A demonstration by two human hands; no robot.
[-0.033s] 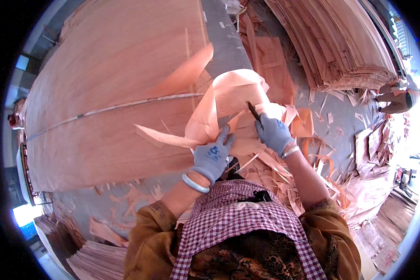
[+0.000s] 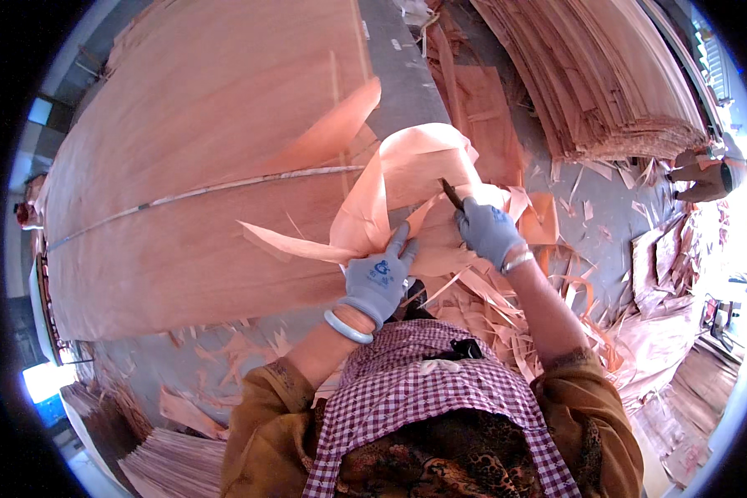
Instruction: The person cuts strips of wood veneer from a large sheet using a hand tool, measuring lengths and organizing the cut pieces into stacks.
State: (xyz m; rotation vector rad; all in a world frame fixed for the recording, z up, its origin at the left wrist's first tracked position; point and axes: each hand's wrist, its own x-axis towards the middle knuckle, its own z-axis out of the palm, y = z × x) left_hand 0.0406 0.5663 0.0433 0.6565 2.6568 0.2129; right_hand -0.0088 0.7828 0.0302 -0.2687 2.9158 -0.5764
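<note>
In the head view, the right hand (image 2: pixel 487 230) has shifted only slightly, its grip closed around a dark knife (image 2: pixel 450 194); blade contact cannot be told. The curled wood sheet (image 2: pixel 423 141) lies by the near right corner of the large sheet pile (image 2: pixel 183 241), its shape hardly changed, so the work seems at much the same stage. The left hand (image 2: pixel 376 282) meets its base, two fingers spread; whether it pinches is unclear.

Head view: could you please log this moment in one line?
left hand: on peach sheet; right hand: holding dark tool; sheet stack: upper right
</note>
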